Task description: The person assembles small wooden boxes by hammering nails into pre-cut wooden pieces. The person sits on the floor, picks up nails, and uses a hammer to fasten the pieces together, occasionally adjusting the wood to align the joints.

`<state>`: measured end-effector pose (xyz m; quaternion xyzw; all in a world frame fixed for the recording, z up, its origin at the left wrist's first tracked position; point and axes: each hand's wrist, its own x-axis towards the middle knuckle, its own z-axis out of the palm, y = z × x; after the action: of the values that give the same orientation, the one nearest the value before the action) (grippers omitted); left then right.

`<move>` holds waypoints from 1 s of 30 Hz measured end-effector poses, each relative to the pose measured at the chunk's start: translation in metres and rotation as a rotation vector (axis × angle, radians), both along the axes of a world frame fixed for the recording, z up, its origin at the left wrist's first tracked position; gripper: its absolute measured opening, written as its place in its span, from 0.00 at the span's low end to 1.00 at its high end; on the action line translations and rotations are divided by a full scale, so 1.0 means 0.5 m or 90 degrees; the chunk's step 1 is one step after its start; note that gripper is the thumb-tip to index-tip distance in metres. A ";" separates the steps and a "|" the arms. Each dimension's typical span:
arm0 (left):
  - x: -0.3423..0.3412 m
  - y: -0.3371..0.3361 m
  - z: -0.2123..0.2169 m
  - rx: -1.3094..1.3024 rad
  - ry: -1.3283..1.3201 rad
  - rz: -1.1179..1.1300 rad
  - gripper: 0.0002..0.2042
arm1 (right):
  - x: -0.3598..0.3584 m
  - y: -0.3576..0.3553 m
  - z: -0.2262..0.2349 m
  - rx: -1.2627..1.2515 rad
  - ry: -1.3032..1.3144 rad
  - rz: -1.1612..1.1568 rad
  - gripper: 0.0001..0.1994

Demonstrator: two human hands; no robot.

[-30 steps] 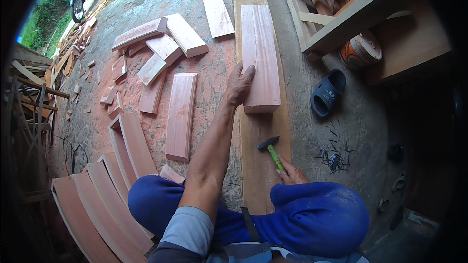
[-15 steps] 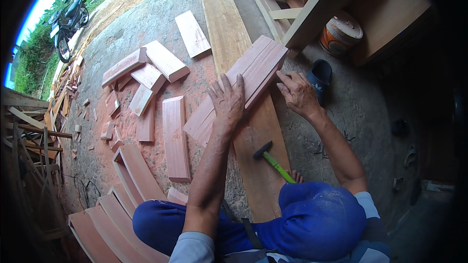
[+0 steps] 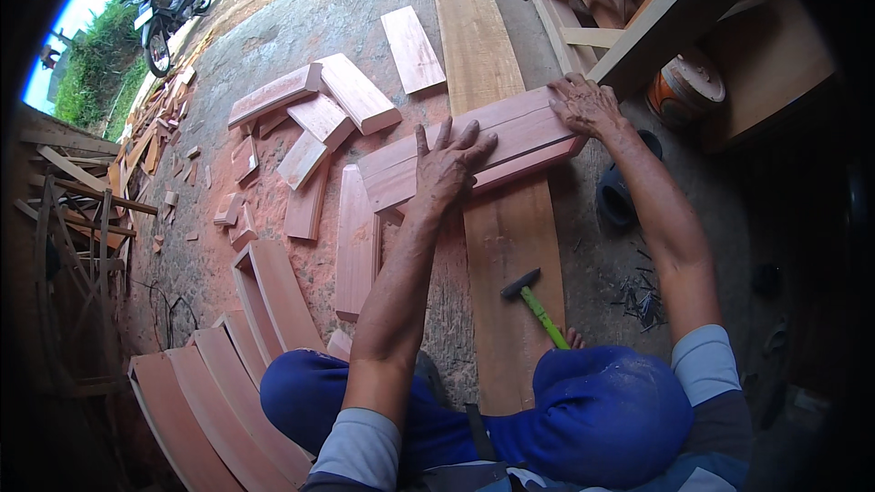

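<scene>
A long pinkish wooden piece (image 3: 519, 135) with a lengthwise seam on top and a second board showing beneath lies across a wide brown plank (image 3: 506, 251). Spread fingers of my left hand (image 3: 444, 171) rest on its upper face near the left end. At the opposite end, my right hand (image 3: 586, 107) is closed over the corner, its thumb hidden. A hammer (image 3: 538, 306) with a green handle and dark head lies on the plank closer to my knees. Dark nails (image 3: 643, 302) are scattered on the floor to the right.
Several cut wooden blocks (image 3: 357, 96) lie left of the plank, with curved box-like wooden pieces (image 3: 205, 383) nearer me. A dark clog (image 3: 618, 196) and an orange-white bucket (image 3: 685, 89) stand right, beside a wooden frame (image 3: 661, 14). Offcuts (image 3: 159, 141) and a motorcycle (image 3: 173, 14) are far left.
The wooden piece has turned clockwise and lies more crosswise. My right hand has moved forward from its side onto the far right end. My left hand stays on top.
</scene>
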<state>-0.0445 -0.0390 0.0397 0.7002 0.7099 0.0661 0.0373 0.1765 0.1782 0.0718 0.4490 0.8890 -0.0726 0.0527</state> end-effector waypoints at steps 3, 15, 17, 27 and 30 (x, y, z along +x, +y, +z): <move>-0.016 0.009 -0.037 0.169 0.038 0.236 0.38 | 0.028 -0.025 0.038 0.011 -0.068 -0.007 0.29; 0.215 0.033 -0.124 0.394 -1.064 0.290 0.32 | 0.108 -0.261 -0.111 -0.263 0.533 -0.229 0.23; 0.181 0.042 -0.138 0.408 -1.027 0.228 0.32 | 0.121 -0.282 -0.140 -0.252 0.578 -0.191 0.22; 0.038 0.069 -0.128 0.125 -1.029 0.182 0.23 | 0.371 -0.359 -0.187 -0.242 0.597 -0.409 0.15; 0.038 0.076 -0.112 0.176 -1.049 0.154 0.22 | 0.498 -0.397 -0.190 -0.133 0.466 -0.503 0.12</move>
<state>-0.0256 -0.0011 -0.0164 0.3452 0.5114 0.6458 0.4497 0.4253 -0.0203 -0.0230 0.6865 0.6012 -0.3261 -0.2468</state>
